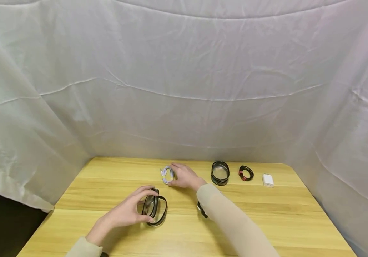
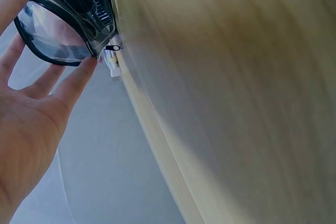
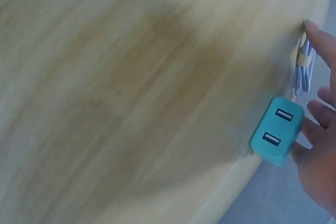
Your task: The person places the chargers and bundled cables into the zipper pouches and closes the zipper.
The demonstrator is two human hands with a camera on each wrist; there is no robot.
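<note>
My left hand [image 1: 124, 212] grips a small clear pouch [image 1: 154, 207] with black trim, thumb on the near side and fingers on the far side. In the left wrist view its zipper hangs open, with the lid folded away from the body. Farther back on the table, my right hand [image 1: 185, 176] holds a coiled whitish cable [image 1: 167, 175] between thumb and fingers at its right side. A teal charger [image 3: 278, 130] with two USB ports stands close by the right fingers in the right wrist view; the head view hides it behind that hand and arm.
Right of the right hand, along the back, lie another black-trimmed clear pouch [image 1: 220, 173], a coiled black cable [image 1: 246, 173] with a red tie, and a white charger [image 1: 268, 180]. A pale curtain [image 1: 184, 117] hangs behind and around the wooden table [image 1: 267, 221].
</note>
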